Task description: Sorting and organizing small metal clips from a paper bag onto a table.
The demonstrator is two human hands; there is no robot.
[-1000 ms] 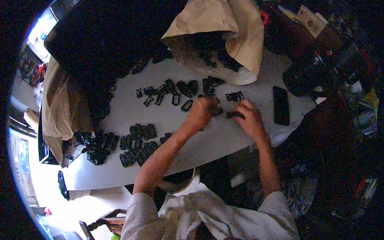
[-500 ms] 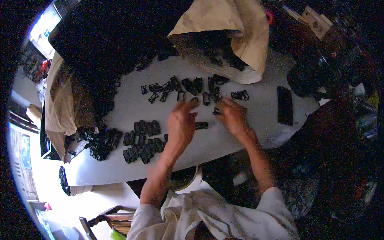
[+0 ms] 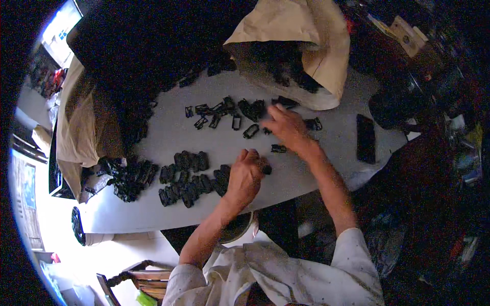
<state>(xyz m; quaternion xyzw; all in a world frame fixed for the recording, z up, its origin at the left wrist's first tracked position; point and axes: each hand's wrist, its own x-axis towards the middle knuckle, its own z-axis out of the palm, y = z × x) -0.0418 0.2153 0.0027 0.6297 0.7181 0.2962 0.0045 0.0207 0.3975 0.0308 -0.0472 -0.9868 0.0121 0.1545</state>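
My left hand (image 3: 245,177) is low over the pale table, its fingers curled. A small black plastic piece (image 3: 266,169) sticks out at its right side, apparently in its grip. My right hand (image 3: 287,128) reaches over the loose black plastic frames, its fingertips blurred beside a dark cluster (image 3: 251,109). Whether it grips one of them cannot be made out. An open rectangular black frame (image 3: 251,131) lies just left of the right hand, and another small black part (image 3: 278,148) lies below it. Left of my left hand, black pieces (image 3: 188,192) stand packed in rows.
A large open brown paper bag (image 3: 324,61) with dark parts inside lies at the far side of the table (image 3: 316,178). Another brown bag (image 3: 81,122) stands at the left, near a heap of black parts (image 3: 127,178). A flat black slab (image 3: 365,137) lies at the right.
My left hand has come down and to the right, nearer to me, onto the black piece. My right hand has moved up and left among the frames. The view has shifted slightly.
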